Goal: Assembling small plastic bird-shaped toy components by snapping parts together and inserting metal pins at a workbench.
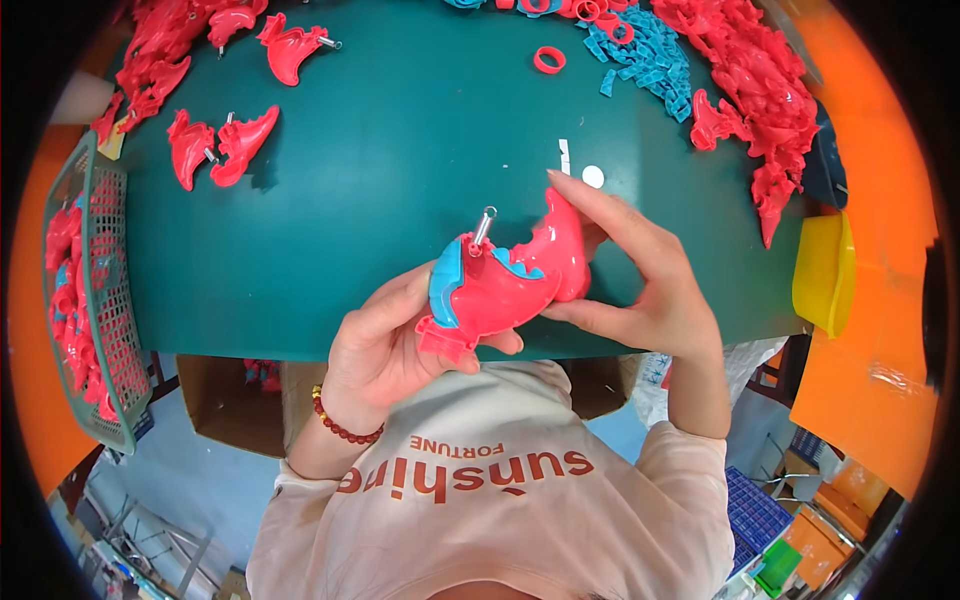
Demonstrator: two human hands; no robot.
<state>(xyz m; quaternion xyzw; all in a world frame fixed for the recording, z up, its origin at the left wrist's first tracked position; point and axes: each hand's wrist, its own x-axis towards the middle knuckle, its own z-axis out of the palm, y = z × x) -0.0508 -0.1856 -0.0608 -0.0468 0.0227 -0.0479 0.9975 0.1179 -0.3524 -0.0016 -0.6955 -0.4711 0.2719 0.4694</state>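
Note:
In front of my chest, over the near table edge, I hold a glossy red plastic toy part (498, 298) with a jagged blue strip along its inner curve. My left hand (375, 338) is closed around its left end, beside a curved blue plastic piece (446, 286). A metal coil spring (484, 228) sticks up from the top. My right hand (660, 285) grips the curved, pointed red end (566, 248) between thumb and fingers. Whether that end is a separate shell or one with the rest, I cannot tell.
Red shells with springs (240, 146) lie at the left of the green table (380, 150). Red shells (745, 75) and small blue pieces (650, 62) are heaped far right. A red ring (548, 60) lies nearer. A green basket (110, 290) stands left, a yellow bin (824, 275) right.

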